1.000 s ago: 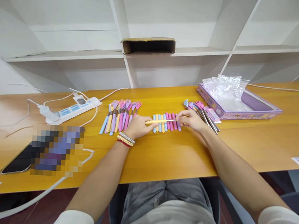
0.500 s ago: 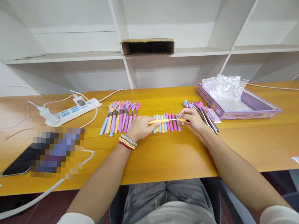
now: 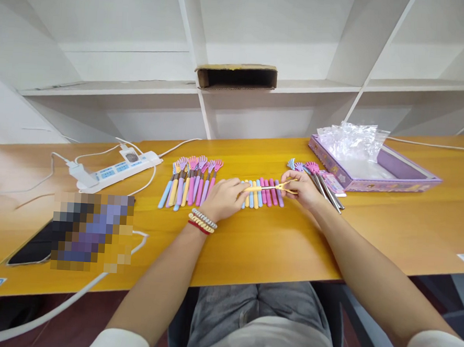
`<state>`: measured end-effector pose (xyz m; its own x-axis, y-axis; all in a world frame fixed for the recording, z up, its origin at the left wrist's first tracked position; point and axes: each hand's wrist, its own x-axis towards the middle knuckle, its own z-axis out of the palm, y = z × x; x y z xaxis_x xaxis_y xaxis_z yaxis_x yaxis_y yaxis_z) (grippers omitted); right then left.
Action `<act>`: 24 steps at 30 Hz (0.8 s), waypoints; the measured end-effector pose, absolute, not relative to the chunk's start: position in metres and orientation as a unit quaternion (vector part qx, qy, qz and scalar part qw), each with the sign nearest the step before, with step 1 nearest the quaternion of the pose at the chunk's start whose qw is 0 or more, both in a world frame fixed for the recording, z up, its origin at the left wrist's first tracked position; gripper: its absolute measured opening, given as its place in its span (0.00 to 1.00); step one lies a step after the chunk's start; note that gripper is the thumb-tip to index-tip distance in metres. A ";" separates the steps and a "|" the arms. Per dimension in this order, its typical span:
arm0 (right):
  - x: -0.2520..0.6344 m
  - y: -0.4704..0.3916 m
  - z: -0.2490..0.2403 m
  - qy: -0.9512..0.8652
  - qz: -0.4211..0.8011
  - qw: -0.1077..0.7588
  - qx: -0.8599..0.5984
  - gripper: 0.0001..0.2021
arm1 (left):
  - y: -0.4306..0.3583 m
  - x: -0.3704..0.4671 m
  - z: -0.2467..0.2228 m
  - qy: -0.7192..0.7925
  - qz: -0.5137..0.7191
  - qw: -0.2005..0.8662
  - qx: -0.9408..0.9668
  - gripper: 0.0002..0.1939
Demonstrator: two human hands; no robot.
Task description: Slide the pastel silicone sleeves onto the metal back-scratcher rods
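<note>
Between my hands lies a small yellow back scratcher [image 3: 255, 189], level above the table, with a short metal rod between its handle and its claw head. My left hand [image 3: 224, 198] is closed around the yellow handle. At the other end, the fingers of my right hand [image 3: 302, 189] pinch the yellow claw head [image 3: 284, 186]. Just beneath is a row of loose handles [image 3: 270, 197] in blue, yellow, pink and purple. Left of my left hand, several back scratchers [image 3: 188, 184] with claws and handles joined lie side by side. Beside my right hand are metal rods [image 3: 327, 189] with coloured claws.
A purple box [image 3: 392, 186] holding clear plastic bags [image 3: 352, 141] stands at the right. To the left are a power strip [image 3: 118, 172] with cables and a dark phone [image 3: 31, 245]. A cardboard box [image 3: 238, 77] sits on the white shelf behind.
My left hand has moved forward along the yellow handle, covering more of it. Both hands still hold the back scratcher. The whole view has shifted slightly.
</note>
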<state>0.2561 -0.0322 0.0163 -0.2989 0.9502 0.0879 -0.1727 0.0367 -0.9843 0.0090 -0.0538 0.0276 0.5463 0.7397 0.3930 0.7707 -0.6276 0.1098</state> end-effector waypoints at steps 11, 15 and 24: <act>0.258 -0.027 0.020 -0.504 0.578 0.520 -0.376 0.11 | -0.047 0.004 0.024 -0.476 -0.295 -0.010 -0.828 0.17; 0.262 -0.021 0.016 -0.505 0.555 0.525 -0.402 0.12 | -0.038 -0.005 0.023 -0.606 -0.275 0.045 -0.745 0.16; 0.259 -0.027 0.018 -0.562 0.515 0.486 -0.428 0.04 | -0.034 -0.009 0.022 -0.735 -0.132 0.033 -0.664 0.18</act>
<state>0.2587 -0.0267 0.0179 -0.1617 0.9813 0.1047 -0.0203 0.1028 -0.9945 -0.0090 -0.0342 0.0223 -0.1164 0.9678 0.2232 0.9852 0.0839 0.1497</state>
